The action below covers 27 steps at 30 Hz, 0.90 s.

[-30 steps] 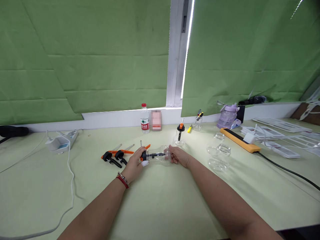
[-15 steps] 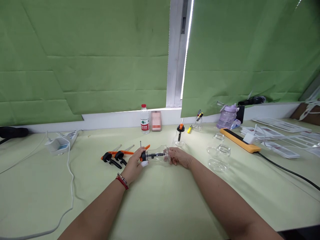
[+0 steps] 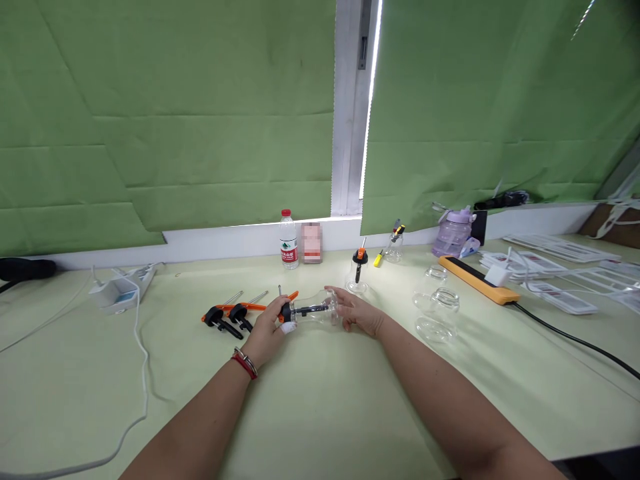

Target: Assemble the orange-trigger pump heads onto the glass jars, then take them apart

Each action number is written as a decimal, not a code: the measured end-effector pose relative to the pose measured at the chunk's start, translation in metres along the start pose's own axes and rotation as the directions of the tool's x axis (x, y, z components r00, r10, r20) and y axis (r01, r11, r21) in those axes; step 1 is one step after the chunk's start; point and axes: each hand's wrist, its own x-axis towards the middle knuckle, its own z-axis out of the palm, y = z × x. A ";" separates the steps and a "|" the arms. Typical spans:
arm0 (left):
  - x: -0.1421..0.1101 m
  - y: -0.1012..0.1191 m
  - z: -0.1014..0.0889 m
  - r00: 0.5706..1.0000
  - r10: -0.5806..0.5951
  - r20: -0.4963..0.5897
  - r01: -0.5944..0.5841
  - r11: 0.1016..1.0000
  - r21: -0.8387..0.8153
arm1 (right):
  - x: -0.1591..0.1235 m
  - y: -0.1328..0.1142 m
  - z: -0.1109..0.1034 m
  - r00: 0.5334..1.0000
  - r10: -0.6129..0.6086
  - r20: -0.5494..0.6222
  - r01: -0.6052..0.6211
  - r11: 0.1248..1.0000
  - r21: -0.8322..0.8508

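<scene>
Right at the centre of the frame, a clear bottle (image 3: 314, 319) lies on its side just above the pale green table (image 3: 320, 413), base to the right, and both hands are on it! The left hand (image 3: 270, 330) has the neck end, fingers closed and gripping around the black-and-orange top (image 3: 286, 311), a white wrap (image 3: 288, 327) showing on the thumb. Over at the base, the right hand (image 3: 354, 312) curves around the end, index finger stretched along the upper edge, the others bent below; how firmly they press, I can't tell. A black rod (image 3: 310, 311) runs lengthwise inside the bottle. Just left of the left hand, two loose black-and-orange tops (image 3: 216, 317) lie side by side. Beyond the right hand, a small bottle (image 3: 357, 285) stands upright with a similar top on, and right of centre there are two clear jars (image 3: 436, 328), close together. Behind, a water bottle (image 3: 289, 243) with a red cap stands beside a pink box (image 3: 312, 243). Towards the right edge, an orange power strip (image 3: 477, 279) lies slantwise, a purple bottle (image 3: 451, 233) behind it, and green blinds (image 3: 200, 100) fill the upper frame.
</scene>
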 end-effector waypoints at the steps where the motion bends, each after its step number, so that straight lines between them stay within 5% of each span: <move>1: 0.000 0.000 0.000 1.000 -0.010 -0.001 0.010 1.000 -0.005 | -0.001 -0.002 0.001 1.000 -0.006 0.010 0.006 1.000 0.008; 27: 0.000 0.004 0.002 0.999 0.022 0.026 -0.022 1.000 -0.007 | 0.009 0.005 -0.006 0.968 0.251 -0.010 -0.252 0.968 -0.012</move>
